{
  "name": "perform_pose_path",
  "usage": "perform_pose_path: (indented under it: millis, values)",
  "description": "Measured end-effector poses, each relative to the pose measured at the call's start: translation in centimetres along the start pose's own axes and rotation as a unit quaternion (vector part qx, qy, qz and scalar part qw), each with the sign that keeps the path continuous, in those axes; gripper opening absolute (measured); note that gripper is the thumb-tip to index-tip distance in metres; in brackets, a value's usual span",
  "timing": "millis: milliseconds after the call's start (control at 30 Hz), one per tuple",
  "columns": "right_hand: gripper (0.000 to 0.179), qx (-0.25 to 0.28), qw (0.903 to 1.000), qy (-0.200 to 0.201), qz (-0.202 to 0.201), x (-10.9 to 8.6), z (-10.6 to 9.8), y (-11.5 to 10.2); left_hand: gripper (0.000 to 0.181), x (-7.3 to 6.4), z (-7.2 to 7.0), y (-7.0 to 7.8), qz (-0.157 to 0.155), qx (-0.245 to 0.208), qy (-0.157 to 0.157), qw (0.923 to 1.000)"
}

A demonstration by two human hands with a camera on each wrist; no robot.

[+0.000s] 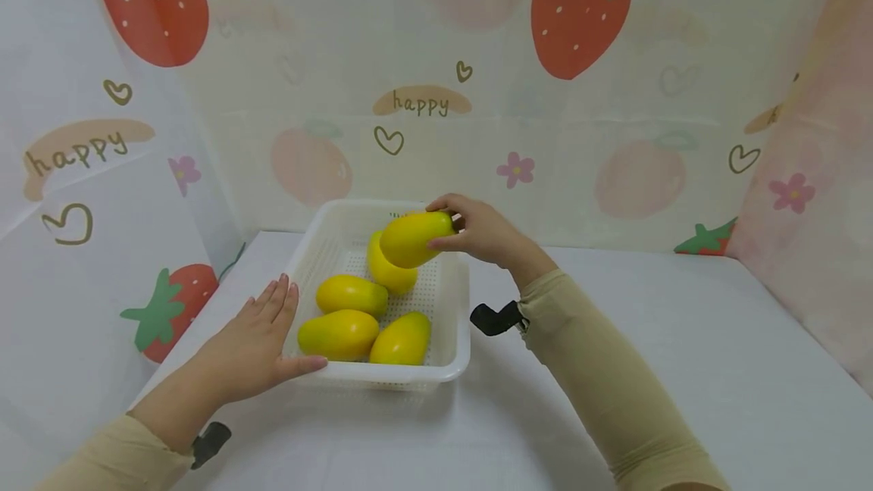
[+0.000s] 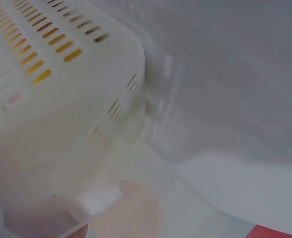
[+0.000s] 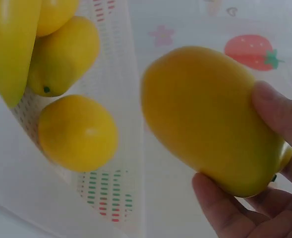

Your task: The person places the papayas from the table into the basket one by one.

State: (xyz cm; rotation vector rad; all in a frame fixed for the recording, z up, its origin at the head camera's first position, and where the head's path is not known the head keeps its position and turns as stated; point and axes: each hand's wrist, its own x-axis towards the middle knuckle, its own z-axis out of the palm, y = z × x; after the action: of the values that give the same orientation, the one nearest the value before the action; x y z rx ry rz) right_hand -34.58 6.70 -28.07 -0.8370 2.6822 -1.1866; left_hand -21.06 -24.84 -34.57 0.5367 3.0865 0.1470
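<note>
In the head view my right hand [image 1: 480, 229] grips a yellow mango [image 1: 412, 239] by its greenish end, above the back of a white plastic basket [image 1: 458, 358]. The right wrist view shows thumb and fingers round that mango [image 3: 200, 119]. Several more mangoes lie in the basket: one under the held mango [image 1: 392, 275], partly hidden by it, a middle one [image 1: 346, 295], a front-left one [image 1: 339, 336] and a front-right one [image 1: 402, 339]. My left hand [image 1: 255, 347] lies with straight fingers along the basket's left rim, thumb at the front corner.
The basket stands on a white-covered table [image 1: 655, 324]. Behind it hangs a backdrop [image 1: 477, 142] printed with fruit, hearts and flowers. In the left wrist view the slotted basket wall [image 2: 61, 109] fills the left side. Black wrist mounts [image 1: 496, 318] sit on both sleeves.
</note>
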Motion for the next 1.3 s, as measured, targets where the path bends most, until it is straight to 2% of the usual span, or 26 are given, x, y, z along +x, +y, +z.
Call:
perform_pose_path:
  millis: [167, 633, 1067, 1300]
  values:
    - [0.042, -0.005, 0.9993, -0.029, 0.023, 1.0, 1.0, 0.3, 0.118, -0.1, 0.1, -0.1, 0.000, 0.001, 0.001, 1.0000]
    - [0.043, -0.019, 0.9969, -0.052, 0.055, 2.6, 2.6, 0.7, 0.117, -0.1, 0.2, -0.2, 0.004, 0.001, 0.007, 1.0000]
    - [0.043, -0.039, 0.9913, -0.111, 0.059, 3.9, 3.8, 1.0, 0.116, 0.0, 0.4, -0.4, 0.008, 0.000, 0.006, 0.9999]
    - [0.042, -0.021, 0.9894, -0.127, 0.068, 4.3, 4.0, 0.8, 0.115, 0.1, 0.7, -0.6, 0.006, 0.000, 0.008, 0.9999]
